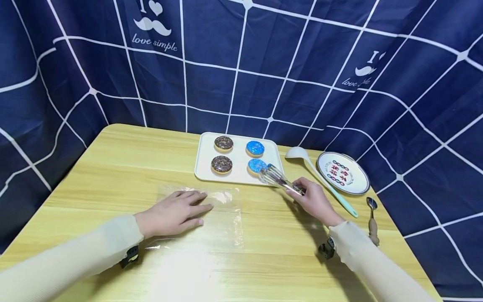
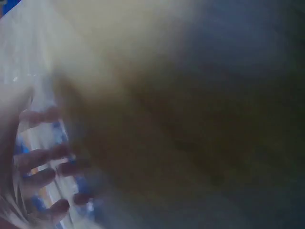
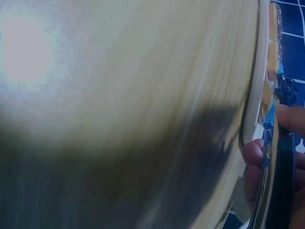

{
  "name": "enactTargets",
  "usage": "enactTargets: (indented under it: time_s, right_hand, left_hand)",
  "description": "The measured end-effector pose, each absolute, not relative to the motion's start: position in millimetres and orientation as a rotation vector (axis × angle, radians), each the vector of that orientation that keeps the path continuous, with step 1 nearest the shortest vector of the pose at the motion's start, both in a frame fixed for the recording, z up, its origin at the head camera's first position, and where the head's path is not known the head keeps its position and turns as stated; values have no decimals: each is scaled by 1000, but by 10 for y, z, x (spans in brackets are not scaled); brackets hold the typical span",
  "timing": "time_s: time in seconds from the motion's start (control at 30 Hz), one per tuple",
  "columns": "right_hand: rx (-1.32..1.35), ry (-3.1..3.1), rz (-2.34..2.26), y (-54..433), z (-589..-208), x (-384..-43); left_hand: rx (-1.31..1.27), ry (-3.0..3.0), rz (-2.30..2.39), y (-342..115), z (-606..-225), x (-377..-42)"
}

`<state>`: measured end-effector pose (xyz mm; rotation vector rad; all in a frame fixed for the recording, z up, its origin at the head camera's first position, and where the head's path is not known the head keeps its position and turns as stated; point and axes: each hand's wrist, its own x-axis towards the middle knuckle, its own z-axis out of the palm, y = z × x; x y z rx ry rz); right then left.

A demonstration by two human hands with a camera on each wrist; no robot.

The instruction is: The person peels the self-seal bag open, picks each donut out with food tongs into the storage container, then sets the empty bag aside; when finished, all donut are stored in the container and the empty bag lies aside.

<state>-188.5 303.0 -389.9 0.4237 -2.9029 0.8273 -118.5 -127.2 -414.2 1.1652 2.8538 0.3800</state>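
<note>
My left hand (image 1: 175,212) rests with spread fingers on a clear plastic bag (image 1: 228,222) lying flat on the table. In my right hand (image 1: 315,201) I grip metal tongs (image 1: 281,178), whose tips reach over the front right edge of a white tray (image 1: 201,161). The tips overlap the front blue doughnut (image 1: 256,166); whether they touch it I cannot tell. Behind it sits another blue doughnut (image 1: 255,148). On the tray's left half are two brown sprinkled doughnuts (image 1: 222,164). Up close, the right wrist view shows the thumb and fingers around the tongs (image 3: 272,186).
Right of the tray lies a white ladle (image 1: 298,153) with a green handle. Beside it is a round plate (image 1: 356,182) with red lettering. A spoon (image 1: 372,218) lies near the right table edge. A blue checked curtain (image 1: 211,84) surrounds the table.
</note>
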Motion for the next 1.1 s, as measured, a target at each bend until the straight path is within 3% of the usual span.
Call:
enactTargets:
  time_s: [0.5,1.1]
  right_hand:
    - [374,-2887,811,3043,-3858,-1821]
    - [226,-3000,594,3542,-3767,-1676]
  left_hand:
    - [1187,2763,339,-1286,-4207,-1134]
    - [1154,2714,341,-1258,-4180,-1175]
